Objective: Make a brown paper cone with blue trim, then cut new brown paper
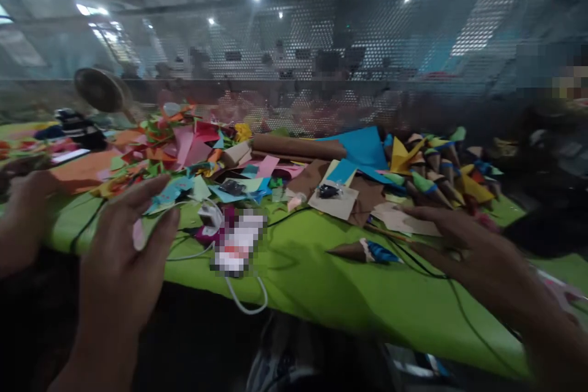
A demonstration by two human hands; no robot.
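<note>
My left hand [124, 245] is raised at the table's left front edge, thumb and fingers apart, holding nothing that I can make out. A small pink piece [138, 234] shows behind its thumb gap. My right hand [478, 257] reaches in from the right, fingers stretched out and apart. Left of its fingertips lies a small brown cone [346, 251] with a blue ruffled top, on the green tabletop [312, 275]. Between my hands are a phone [239, 242] with a blurred screen and a white charger plug [211, 218] on a purple block.
Coloured felt-like scraps [184, 144] cover the back left. A brown roll [298, 148] and a blue sheet [358, 144] lie mid-back. Several finished-looking cones [434, 171] are heaped at the right. Another person's hand [27, 214] is at far left. A white cable [250, 311] hangs off the edge.
</note>
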